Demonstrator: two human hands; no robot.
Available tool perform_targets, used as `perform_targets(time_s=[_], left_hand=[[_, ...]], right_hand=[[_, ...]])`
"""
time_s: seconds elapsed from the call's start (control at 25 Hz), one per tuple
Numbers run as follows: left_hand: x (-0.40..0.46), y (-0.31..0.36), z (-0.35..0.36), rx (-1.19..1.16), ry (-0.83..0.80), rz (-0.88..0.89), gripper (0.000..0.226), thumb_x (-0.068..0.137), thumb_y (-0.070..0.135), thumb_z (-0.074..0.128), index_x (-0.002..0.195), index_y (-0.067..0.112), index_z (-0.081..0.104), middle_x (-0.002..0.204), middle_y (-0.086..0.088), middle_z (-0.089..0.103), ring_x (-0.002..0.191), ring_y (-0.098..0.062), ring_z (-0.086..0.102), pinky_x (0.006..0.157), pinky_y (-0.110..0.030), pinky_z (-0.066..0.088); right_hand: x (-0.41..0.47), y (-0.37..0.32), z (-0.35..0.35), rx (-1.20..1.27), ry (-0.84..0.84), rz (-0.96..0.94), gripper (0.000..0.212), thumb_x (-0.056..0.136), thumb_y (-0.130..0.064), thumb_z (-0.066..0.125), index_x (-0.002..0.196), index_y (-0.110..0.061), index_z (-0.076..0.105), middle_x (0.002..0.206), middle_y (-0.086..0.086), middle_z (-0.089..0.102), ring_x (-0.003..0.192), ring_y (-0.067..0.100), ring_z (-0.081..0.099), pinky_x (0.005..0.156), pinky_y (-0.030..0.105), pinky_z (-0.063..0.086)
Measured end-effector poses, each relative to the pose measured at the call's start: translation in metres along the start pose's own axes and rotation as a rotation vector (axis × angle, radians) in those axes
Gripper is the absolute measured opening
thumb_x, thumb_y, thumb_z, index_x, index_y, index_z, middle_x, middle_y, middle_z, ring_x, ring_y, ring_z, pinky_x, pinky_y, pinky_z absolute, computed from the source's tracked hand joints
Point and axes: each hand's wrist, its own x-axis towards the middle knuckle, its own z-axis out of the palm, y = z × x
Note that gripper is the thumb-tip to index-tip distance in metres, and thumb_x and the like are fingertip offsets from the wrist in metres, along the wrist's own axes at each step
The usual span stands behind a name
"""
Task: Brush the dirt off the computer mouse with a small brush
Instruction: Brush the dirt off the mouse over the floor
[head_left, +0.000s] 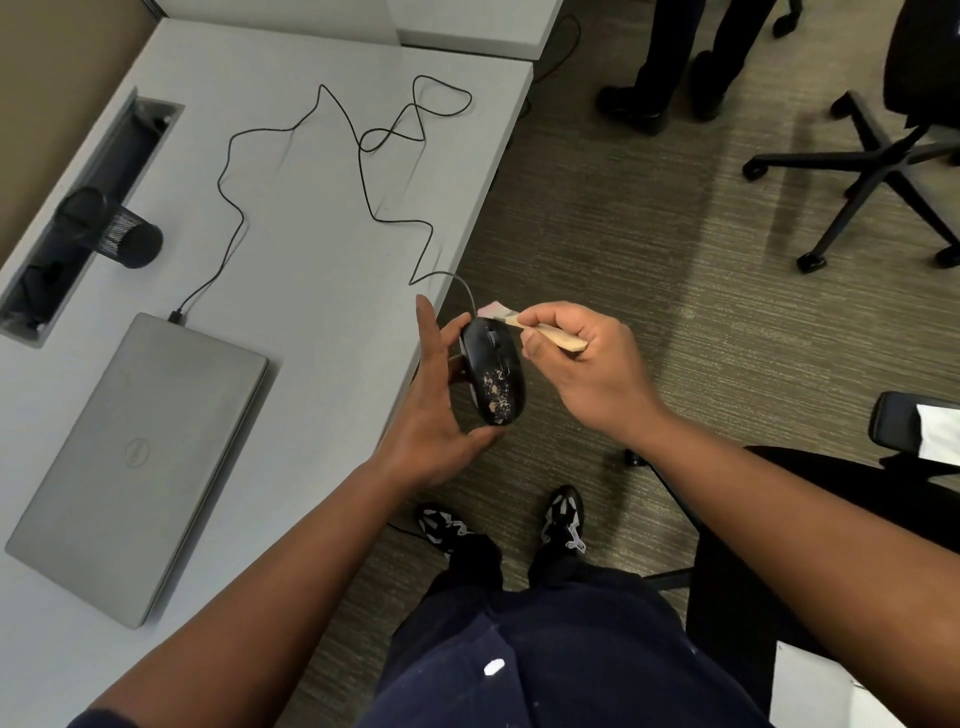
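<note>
Here the left hand (436, 410) cradles the mouse (492, 373) off the desk (311, 218) edge, pale dirt (496, 392) speckling its near end. Just right, the right hand (582, 364) pinches the brush (535, 328), bristles at the mouse's far tip. Beyond, its cable (363, 156) loops across the desk.

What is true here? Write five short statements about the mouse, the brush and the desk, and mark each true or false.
1. The left hand holds the mouse off the desk. True.
2. The right hand holds a brush. True.
3. The mouse is spotless. False: light specks sit on its near end.
4. The laptop is open. False: its lid is closed.
5. The brush's bristles are by the mouse's cord end. True.
</note>
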Motion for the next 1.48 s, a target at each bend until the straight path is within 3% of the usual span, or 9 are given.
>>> perform_targets(time_s=[0.12,0.32,0.48,0.6,0.92,1.08,1.24,1.36,1.48], left_hand=[[0.0,0.0,0.0,-0.021,-0.014,-0.014,0.155,0.078,0.021,0.094,0.148,0.054,-0.04,0.173,0.001,0.025,0.143,-0.008,0.052,0.119,-0.041,0.046],[0.0,-0.001,0.001,-0.026,-0.031,-0.031,0.152,0.078,0.022,0.094,0.156,0.042,-0.034,0.173,0.002,0.024,0.14,-0.008,0.055,0.117,-0.044,0.048],[0.002,0.002,0.003,-0.033,-0.019,-0.028,0.151,0.076,0.02,0.095,0.156,0.051,-0.03,0.17,0.013,0.024,0.143,-0.006,0.051,0.119,-0.045,0.045],[0.002,0.003,0.003,-0.023,-0.015,-0.033,0.152,0.076,0.02,0.095,0.153,0.057,-0.03,0.173,0.011,0.02,0.144,-0.004,0.05,0.12,-0.043,0.045],[0.001,-0.003,0.002,-0.054,-0.016,-0.033,0.152,0.074,0.019,0.096,0.161,0.04,-0.027,0.169,0.006,0.031,0.139,-0.013,0.057,0.115,-0.05,0.049],[0.0,-0.002,0.003,-0.043,-0.014,-0.037,0.154,0.073,0.017,0.097,0.163,0.029,-0.027,0.162,0.008,0.038,0.135,-0.012,0.059,0.113,-0.045,0.051],[-0.001,-0.003,0.002,-0.02,-0.008,-0.037,0.155,0.072,0.02,0.098,0.162,0.033,-0.028,0.161,0.009,0.038,0.136,-0.012,0.056,0.115,-0.042,0.048],[0.0,-0.005,0.001,0.012,-0.006,-0.016,0.154,0.071,0.024,0.098,0.163,0.038,-0.025,0.163,0.007,0.038,0.137,-0.014,0.056,0.114,-0.047,0.049],[-0.001,-0.005,-0.001,0.04,-0.015,-0.022,0.15,0.07,0.027,0.098,0.164,0.041,-0.019,0.166,0.006,0.035,0.14,-0.013,0.052,0.114,-0.047,0.048]], right_hand=[[-0.006,0.005,0.007,0.046,-0.006,0.001,0.018,0.102,-0.018,0.065,0.119,-0.023,0.071,0.104,-0.007,0.075,0.094,0.012,0.072,0.083,0.029,0.059],[-0.009,0.01,0.011,0.024,0.002,-0.006,0.02,0.104,-0.023,0.063,0.123,-0.019,0.069,0.108,-0.006,0.074,0.095,0.008,0.069,0.082,0.029,0.057],[-0.01,0.01,0.016,0.042,-0.013,0.001,0.021,0.104,-0.023,0.062,0.123,-0.02,0.069,0.109,-0.006,0.074,0.094,0.011,0.07,0.083,0.041,0.06],[-0.01,0.012,0.016,0.044,0.009,0.002,0.02,0.103,-0.023,0.063,0.122,-0.02,0.07,0.108,-0.006,0.074,0.093,0.013,0.07,0.083,0.046,0.06],[-0.01,0.012,0.015,0.043,-0.021,0.018,0.017,0.102,-0.021,0.064,0.117,-0.023,0.071,0.103,-0.008,0.074,0.087,0.007,0.068,0.078,0.034,0.058],[-0.009,0.011,0.011,0.074,-0.023,0.03,0.017,0.102,-0.018,0.065,0.116,-0.024,0.071,0.1,-0.011,0.074,0.083,0.002,0.068,0.073,0.027,0.057],[-0.007,0.006,0.005,0.163,0.026,0.046,0.017,0.1,-0.015,0.067,0.116,-0.017,0.073,0.095,0.003,0.075,0.071,0.003,0.06,0.063,0.02,0.048],[-0.003,0.0,-0.005,0.231,-0.048,0.066,0.009,0.097,-0.011,0.07,0.1,-0.015,0.077,0.08,-0.002,0.075,0.067,0.005,0.061,0.059,0.02,0.048],[0.005,-0.006,-0.012,0.193,-0.063,0.117,0.017,0.09,-0.006,0.067,0.085,-0.018,0.079,0.084,0.011,0.078,0.071,0.015,0.067,0.061,0.027,0.052]])
